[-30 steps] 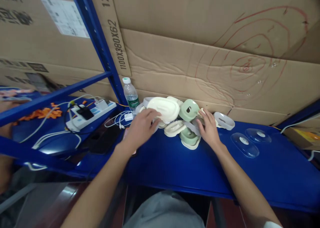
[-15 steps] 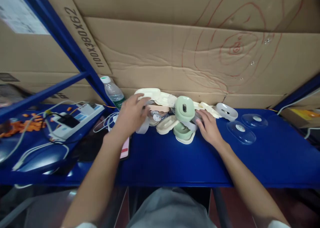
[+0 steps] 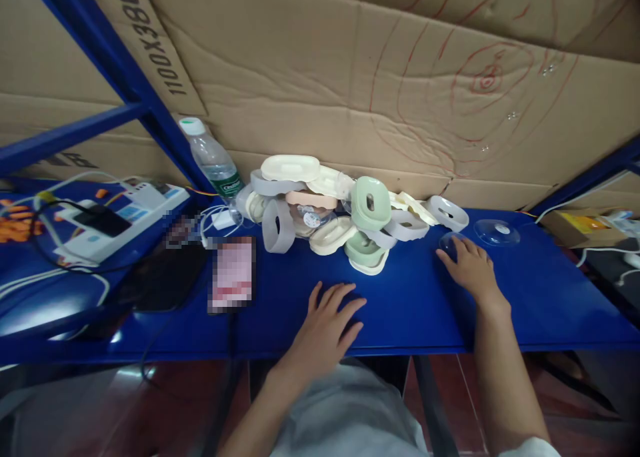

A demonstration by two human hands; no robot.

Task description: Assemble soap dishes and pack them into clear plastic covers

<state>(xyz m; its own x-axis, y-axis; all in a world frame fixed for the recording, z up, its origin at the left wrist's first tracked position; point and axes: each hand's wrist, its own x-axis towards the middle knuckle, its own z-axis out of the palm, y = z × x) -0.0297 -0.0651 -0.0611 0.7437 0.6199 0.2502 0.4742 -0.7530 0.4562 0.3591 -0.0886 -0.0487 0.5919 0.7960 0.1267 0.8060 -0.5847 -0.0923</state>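
My left hand [image 3: 327, 327] is over the front part of the blue table with its fingers spread and nothing in them. At the right, my right hand [image 3: 467, 267] lies over a clear lid [image 3: 449, 242], fingers apart, covering most of it. A second clear lid [image 3: 497, 232] rests behind and to the right. In the middle sits a pile of plastic parts: a green tray [image 3: 371, 207] on top, a lower green piece [image 3: 364, 249], a cream tray [image 3: 290, 169], a grey ring [image 3: 279, 227] and a beige tray [image 3: 333, 235]. A grey piece [image 3: 449, 213] stands near the cardboard.
A water bottle [image 3: 215, 160], a phone [image 3: 233, 273], a white charger [image 3: 223, 218] and a power strip [image 3: 125, 223] with cables are at the left. Cardboard [image 3: 300, 63] backs the blue table [image 3: 400, 317]. An open box [image 3: 575, 229] stands at the right.
My left hand has left the pile's left side and come down toward the front edge. My right hand has moved right, from the pile onto a clear lid. The view has shifted slightly.
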